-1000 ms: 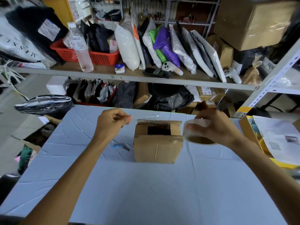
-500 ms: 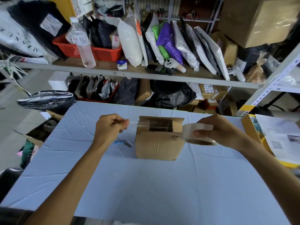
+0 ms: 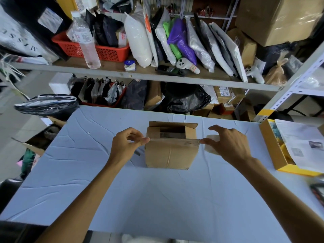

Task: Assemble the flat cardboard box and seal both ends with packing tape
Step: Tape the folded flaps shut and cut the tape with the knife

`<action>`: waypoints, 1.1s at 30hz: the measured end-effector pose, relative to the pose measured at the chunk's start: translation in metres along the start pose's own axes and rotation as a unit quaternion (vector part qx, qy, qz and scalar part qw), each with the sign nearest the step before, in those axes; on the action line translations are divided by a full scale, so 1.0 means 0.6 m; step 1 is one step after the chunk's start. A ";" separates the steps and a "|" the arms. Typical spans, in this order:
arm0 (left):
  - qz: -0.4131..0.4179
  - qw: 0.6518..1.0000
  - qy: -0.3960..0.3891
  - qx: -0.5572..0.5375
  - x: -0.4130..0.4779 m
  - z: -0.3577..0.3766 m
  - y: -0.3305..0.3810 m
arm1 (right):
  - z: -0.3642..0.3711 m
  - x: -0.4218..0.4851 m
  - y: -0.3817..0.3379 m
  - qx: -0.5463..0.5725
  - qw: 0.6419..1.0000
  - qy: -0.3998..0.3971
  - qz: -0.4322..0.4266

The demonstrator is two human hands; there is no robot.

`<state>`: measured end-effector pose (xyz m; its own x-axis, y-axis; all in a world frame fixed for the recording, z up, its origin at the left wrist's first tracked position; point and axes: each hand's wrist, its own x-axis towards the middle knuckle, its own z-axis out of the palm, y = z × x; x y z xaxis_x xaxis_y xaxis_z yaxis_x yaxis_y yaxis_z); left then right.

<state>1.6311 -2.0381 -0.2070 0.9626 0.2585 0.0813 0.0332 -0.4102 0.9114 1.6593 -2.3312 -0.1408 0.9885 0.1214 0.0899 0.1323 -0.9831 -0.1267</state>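
A small brown cardboard box [image 3: 171, 154] stands upright in the middle of the light blue table [image 3: 157, 199], its top flaps partly folded with a gap showing inside. My left hand [image 3: 126, 146] pinches the free end of clear packing tape at the box's upper left corner. A strip of tape [image 3: 173, 139] stretches across the box's near top edge. My right hand [image 3: 228, 144] holds the tape roll [image 3: 211, 143] just right of the box, mostly hidden behind my fingers.
An open yellow-edged carton [image 3: 275, 149] with printed papers sits at the table's right. A shelf [image 3: 140, 72] behind holds a water bottle [image 3: 85, 39], a red basket and bagged goods. A black bag [image 3: 47, 104] and an open box lie left of the table.
Both hands came down from above the box. The stretched tape now lies along the box's near top edge, and the roll moved lower to the box's right side.
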 end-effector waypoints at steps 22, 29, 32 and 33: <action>-0.040 0.996 0.025 -0.075 0.006 0.037 -0.055 | 0.071 0.030 0.007 -0.020 1.000 0.005 0.023; -0.006 0.997 0.035 -0.074 0.015 0.044 -0.058 | 0.079 0.034 0.002 -0.018 0.999 0.008 0.029; 0.011 0.997 0.039 -0.068 0.018 0.047 -0.057 | 0.081 0.036 0.007 -0.008 1.000 0.008 0.021; 0.015 0.997 0.038 -0.065 0.019 0.047 -0.057 | 0.082 0.037 0.009 -0.005 1.000 0.007 0.016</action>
<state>1.6482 -2.0456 -0.2485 0.9391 0.3160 0.1348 -0.0348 -0.3028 0.9524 1.6858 -2.3273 -0.1883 0.9910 0.0887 0.0998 0.1004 -0.9878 -0.1192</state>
